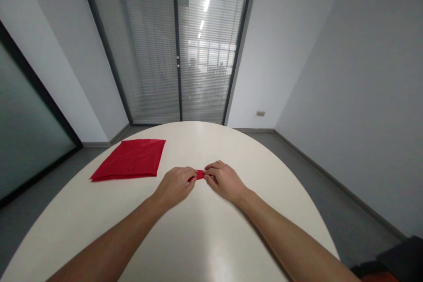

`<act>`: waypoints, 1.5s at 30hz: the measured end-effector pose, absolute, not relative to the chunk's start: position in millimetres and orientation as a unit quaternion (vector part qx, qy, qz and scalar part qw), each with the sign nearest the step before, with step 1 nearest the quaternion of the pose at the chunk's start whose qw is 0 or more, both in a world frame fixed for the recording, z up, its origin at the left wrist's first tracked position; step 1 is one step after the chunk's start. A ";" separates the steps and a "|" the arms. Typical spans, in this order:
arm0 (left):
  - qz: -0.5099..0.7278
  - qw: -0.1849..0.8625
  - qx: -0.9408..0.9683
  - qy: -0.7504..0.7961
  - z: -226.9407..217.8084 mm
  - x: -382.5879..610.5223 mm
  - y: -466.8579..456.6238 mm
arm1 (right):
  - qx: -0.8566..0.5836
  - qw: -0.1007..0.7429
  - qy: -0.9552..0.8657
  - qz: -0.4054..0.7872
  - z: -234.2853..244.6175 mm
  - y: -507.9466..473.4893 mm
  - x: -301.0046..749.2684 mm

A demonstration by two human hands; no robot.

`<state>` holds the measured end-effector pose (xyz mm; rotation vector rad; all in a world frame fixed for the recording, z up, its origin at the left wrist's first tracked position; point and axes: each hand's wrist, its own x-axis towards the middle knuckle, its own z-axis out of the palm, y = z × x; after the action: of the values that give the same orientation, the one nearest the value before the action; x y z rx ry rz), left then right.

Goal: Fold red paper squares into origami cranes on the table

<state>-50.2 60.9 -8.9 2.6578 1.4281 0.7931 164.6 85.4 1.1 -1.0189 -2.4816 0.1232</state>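
A small folded red piece (200,174) lies on the white round table (205,233), mostly hidden between my two hands. My left hand (175,183) is closed, its fingertips pinching the left end of the red piece. The fingers of my right hand (224,179) curl over and press the right end of the same piece. The knuckles of both hands rest on the tabletop, nearly touching. A stack of flat red square sheets (130,159) lies to the left, about a hand's length away from my left hand.
The table's far curved edge (198,124) faces glass doors with blinds (175,53). Grey floor (330,194) runs around the table. A dark object (401,257) sits at the bottom right corner, off the table.
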 end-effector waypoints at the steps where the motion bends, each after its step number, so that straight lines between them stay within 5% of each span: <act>1: 0.255 0.009 0.852 0.457 -9.2 -50.2 61.2 | -0.370 0.228 -0.899 0.050 0.9 85.6 164.3; 45: 0.277 -0.013 0.853 0.441 -6.8 -50.7 60.7 | -0.358 0.278 -0.880 0.146 -5.7 89.0 163.4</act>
<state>-50.7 60.7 -6.8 2.7036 1.3970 0.8787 163.4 89.0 -5.7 -0.9599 -2.3610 0.3907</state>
